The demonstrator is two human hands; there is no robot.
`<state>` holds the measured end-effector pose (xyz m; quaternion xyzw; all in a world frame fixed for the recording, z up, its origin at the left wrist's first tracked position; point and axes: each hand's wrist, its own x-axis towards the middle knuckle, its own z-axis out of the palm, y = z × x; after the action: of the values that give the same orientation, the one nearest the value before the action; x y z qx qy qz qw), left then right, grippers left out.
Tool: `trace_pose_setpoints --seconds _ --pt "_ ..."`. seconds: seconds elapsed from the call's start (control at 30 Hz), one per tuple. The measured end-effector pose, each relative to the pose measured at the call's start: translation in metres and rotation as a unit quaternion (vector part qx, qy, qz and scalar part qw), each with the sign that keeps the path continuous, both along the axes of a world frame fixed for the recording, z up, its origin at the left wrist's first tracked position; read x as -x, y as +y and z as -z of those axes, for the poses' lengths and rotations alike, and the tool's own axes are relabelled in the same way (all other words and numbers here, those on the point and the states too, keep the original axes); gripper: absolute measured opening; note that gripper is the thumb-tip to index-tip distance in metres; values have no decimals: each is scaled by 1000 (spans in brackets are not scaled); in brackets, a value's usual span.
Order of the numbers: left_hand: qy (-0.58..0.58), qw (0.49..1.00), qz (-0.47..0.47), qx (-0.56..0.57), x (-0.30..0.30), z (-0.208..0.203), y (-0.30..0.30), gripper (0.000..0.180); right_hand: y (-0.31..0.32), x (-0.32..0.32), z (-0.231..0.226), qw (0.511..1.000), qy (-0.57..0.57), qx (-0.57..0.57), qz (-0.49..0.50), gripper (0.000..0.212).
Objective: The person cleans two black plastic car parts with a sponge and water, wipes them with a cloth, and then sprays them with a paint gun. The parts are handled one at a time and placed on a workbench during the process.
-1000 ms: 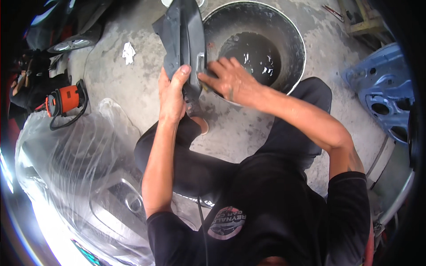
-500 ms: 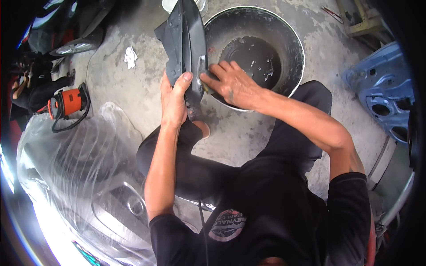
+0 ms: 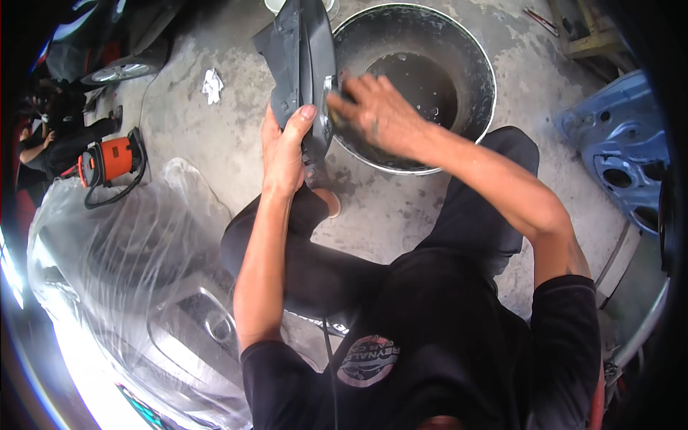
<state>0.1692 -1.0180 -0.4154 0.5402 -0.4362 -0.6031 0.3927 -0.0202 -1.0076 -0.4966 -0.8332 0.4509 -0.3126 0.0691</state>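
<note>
In the head view, the right hand [image 3: 387, 122] has been shifted slightly higher along the dark panel [image 3: 287, 61] than half a second ago; a stroke along its edge is suggested. The panel is gripped between thumb and fingers by the left hand [image 3: 283, 158], beside the black tub [image 3: 471, 72]. The right fingers are blurred; their grip cannot be told. The panel's edge is partly hidden by them. Well apart, a white cloth [image 3: 212, 86] and an orange vacuum [image 3: 107, 163] are seen.
</note>
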Motion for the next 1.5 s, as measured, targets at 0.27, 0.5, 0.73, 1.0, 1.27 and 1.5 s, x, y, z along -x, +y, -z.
trace_pose_setpoints --seconds 0.27,0.5,0.73,1.0,1.27,1.5 --pt "-12 1000 -1 0 -1 0 2 67 1 2 -8 999 12 -48 -20 46" --pt "-22 1000 7 -8 -1 -2 -1 65 -8 9 -9 999 17 -38 -5 49" --pt "-22 1000 15 0 1 -3 4 62 -11 12 -7 999 -1 -40 0 51" --pt "-18 1000 16 -6 -1 -3 4 62 -11 11 -7 1000 -11 -27 4 48" --pt "-26 999 32 -11 -2 -4 1 68 -7 9 0 1000 -9 0 14 39" --pt "0 999 38 19 -10 -5 2 73 -6 61 -6 990 95 -83 66 69"
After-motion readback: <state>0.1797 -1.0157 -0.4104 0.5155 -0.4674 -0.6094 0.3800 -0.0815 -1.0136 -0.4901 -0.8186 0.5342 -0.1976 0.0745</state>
